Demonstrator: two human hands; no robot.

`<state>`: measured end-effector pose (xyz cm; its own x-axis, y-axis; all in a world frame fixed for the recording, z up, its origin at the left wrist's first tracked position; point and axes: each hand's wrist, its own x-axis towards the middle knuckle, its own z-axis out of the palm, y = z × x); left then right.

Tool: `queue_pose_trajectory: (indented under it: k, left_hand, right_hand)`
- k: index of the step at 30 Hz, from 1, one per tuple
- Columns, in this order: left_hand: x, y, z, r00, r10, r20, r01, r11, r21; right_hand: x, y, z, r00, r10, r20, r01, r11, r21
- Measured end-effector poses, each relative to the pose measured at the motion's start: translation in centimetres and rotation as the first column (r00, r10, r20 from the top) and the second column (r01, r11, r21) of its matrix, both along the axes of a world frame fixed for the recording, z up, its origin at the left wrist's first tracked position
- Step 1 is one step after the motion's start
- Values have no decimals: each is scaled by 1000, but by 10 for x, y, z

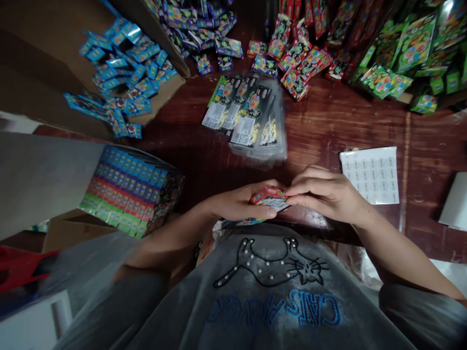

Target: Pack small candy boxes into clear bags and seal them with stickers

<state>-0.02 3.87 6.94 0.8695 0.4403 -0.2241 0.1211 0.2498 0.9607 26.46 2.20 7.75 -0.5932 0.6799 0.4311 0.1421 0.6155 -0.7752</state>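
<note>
The small red packet (pixel 268 193) sits in your left hand (pixel 237 201), just in front of your shirt near the table's close edge. Your left thumb and fingers clasp it from two sides; your right hand (pixel 326 194) has thumb and forefinger brought together at its right end, though the exact contact is partly hidden. Keep the left hold firm but light, as the card looks thin enough to crease, and let the right fingertips work that end squarely.

To your right, the white sticker sheet (pixel 370 175) lies just past your hand, so mind your wrist there. Bare table (pixel 317 126) gives your right hand room forward, between that sheet and the clear sleeves (pixel 273 141). Leftward, the upright edge of the filled box (pixel 127 189) limits your forearm more.
</note>
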Motion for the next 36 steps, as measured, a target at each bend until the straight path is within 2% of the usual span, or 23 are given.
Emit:
queue_pose_trajectory:
  k: [6, 10, 13, 16, 19, 23, 26, 31, 36]
  left_hand:
    - [-2, -18, -14, 999, -17, -36, 15, 997, -78]
    - [-4, -21, -21, 998, -40, -51, 34, 993, -116]
    - [-5, -22, -28, 1000, -10, -23, 6, 984, -176]
    - [-4, -23, -34, 994, 112, 1, -107, 959, -264]
    - [-2, -24, -37, 978, 208, -22, -204, 929, -308]
    - [-4, -25, -36, 986, 165, -3, -160, 950, -267]
    - [-8, -25, -36, 993, 118, 12, -109, 945, -310]
    - [-10, -28, -38, 993, 120, -6, -108, 873, -475]
    - [-9, -29, -38, 993, 119, -11, -109, 863, -493]
  right_hand:
    - [1, -14, -12, 997, 72, 19, -67, 981, -184]
    - [3, -19, -19, 991, 122, 50, -108, 967, -229]
    - [0, -24, -23, 999, 6, 36, 1, 980, -198]
    - [-7, -32, -28, 985, -166, 38, 170, 973, -154]
    - [-13, -35, -28, 968, -244, 53, 249, 960, -126]
    - [-11, -29, -23, 986, -164, 22, 165, 972, -168]
    - [-8, -24, -20, 995, -96, -7, 94, 985, -146]
    - [-11, -29, -24, 992, -126, 18, 127, 990, -60]
    - [-12, -34, -25, 984, -137, 114, 142, 989, -41]
